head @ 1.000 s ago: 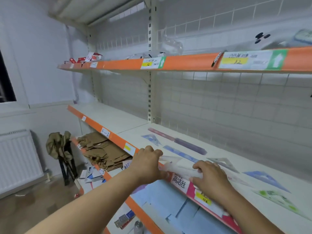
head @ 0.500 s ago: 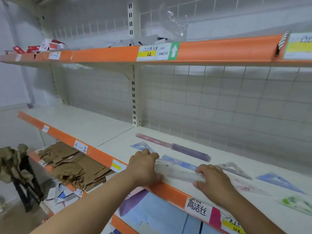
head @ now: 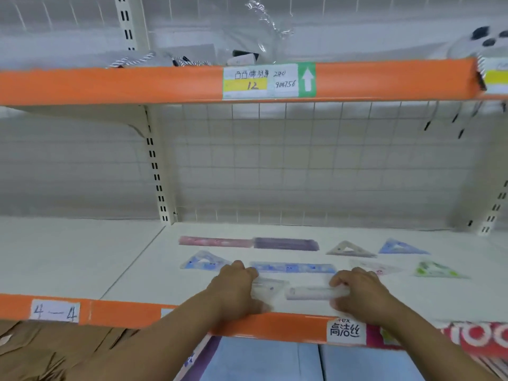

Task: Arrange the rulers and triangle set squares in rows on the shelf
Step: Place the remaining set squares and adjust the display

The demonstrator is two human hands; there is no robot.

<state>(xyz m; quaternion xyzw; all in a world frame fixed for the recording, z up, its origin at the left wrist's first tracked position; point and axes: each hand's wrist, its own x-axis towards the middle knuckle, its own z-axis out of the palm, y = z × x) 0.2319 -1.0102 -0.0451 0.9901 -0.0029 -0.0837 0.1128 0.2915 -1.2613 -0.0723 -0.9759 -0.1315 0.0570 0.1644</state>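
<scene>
The left hand and right hand were bare. Both forearms were uncovered too, as far as the view showed them.

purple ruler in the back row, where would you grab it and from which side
Probably near its right end, from the front. The purple ruler lies flat, lengthwise, left end meeting the pink ruler; the right end is free. Pinch across its narrow width, fingers on the long edges.

Rulers, set squares flat in rows on shelf; front set square, front ruler seemingly clear
</scene>
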